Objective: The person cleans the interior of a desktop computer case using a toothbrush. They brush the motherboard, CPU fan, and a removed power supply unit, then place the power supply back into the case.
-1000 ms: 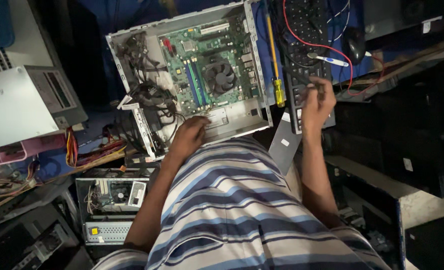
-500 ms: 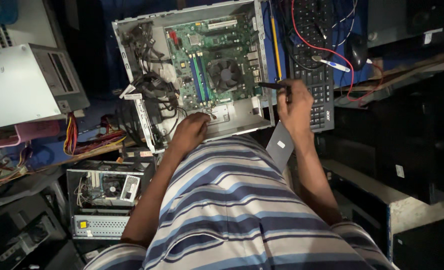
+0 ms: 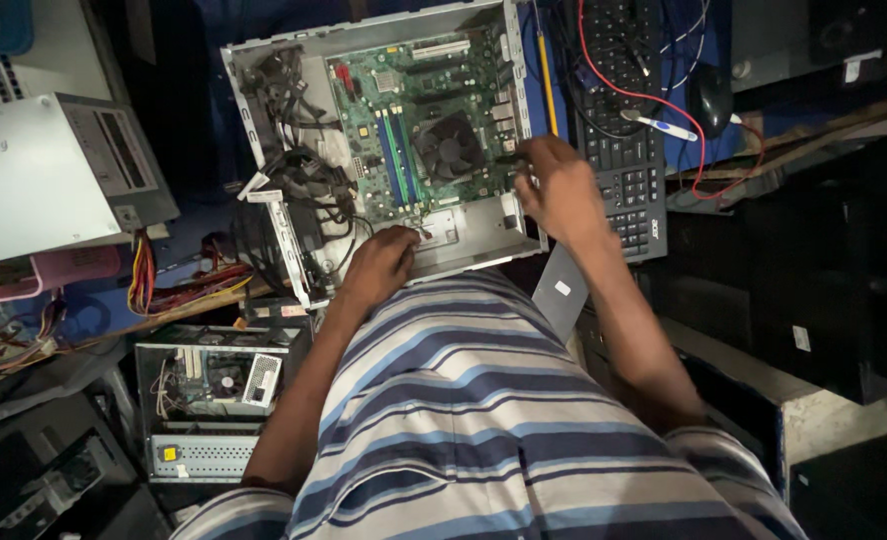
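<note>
Both hands work inside an open desktop computer case (image 3: 264, 130).
Left hand (image 3: 379, 265) rests curled at the case's 6 o'clock edge; right hand (image 3: 564, 190), at 3 o'clock, pinches a dark tool, seemingly mid-screw, needing steady aim.

- Garment: short-sleeved shirt (image 3: 484, 420); horizontal stripes in dark navy, mid blue and pale grey-white; bands of uneven width, thin pale lines running between the broader dark ones; fabric soft and slightly creased over the torso
- Sleeves: striped like the body; ending near the upper arm on both sides; hems visible at the lower frame edge
- Forearms: bare from sleeve to wrist; no watch, band or bracelet visible
- Left hand (image 3: 379, 265): bare; no glove; no ring discernible
- Right hand (image 3: 562, 190): bare; no glove; no ring discernible
</note>
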